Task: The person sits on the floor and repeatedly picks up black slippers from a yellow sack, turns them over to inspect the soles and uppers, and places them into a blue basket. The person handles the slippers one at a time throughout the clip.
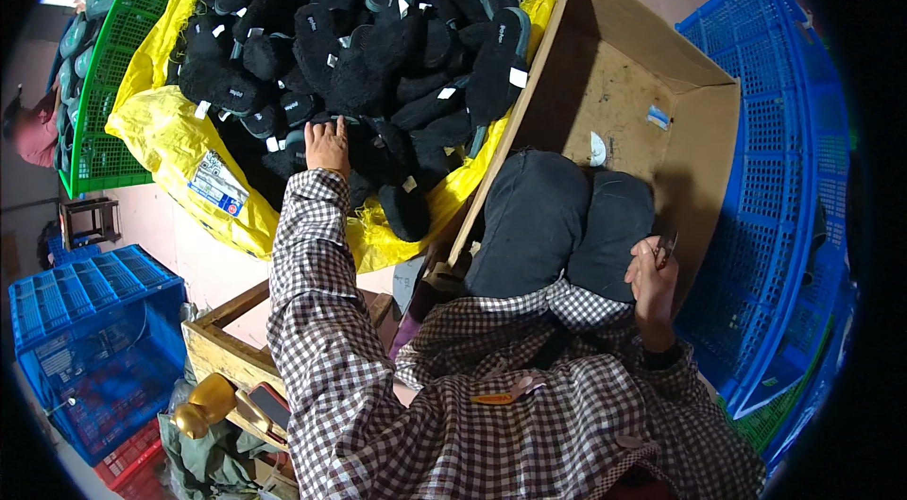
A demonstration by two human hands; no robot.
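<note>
Across the upper middle of the frame, a big heap of black fuzzy slippers (378, 37), many with small white tags, piled in a yellow plastic sack (165, 136) that spills over a green crate (113, 122) at the upper left. Right of the heap, an open cardboard box (614, 75), nearly bare inside, with dark-trousered knees (557, 217) resting against its lower part. Along the right edge, a tall blue crate (775, 169); at the lower left, another blue crate (85, 330) beside a rough wooden frame (222, 354).

Judging by the reach, a picking step: going into the near edge of the heap for one slipper, nothing lifted yet. Calls next for closing round a single slipper and drawing it free without dragging its neighbours off the sack.

At the centre left, the left hand (327, 146) at the end of a checked sleeve, palm down, fingers stretched out and slightly spread, resting on the slippers at the heap's lower edge, gripping nothing. At the lower right, over the right knee, the right hand (652, 278), fingers curled around a small metal tool (667, 247), perhaps snips; too small to tell for sure.
</note>
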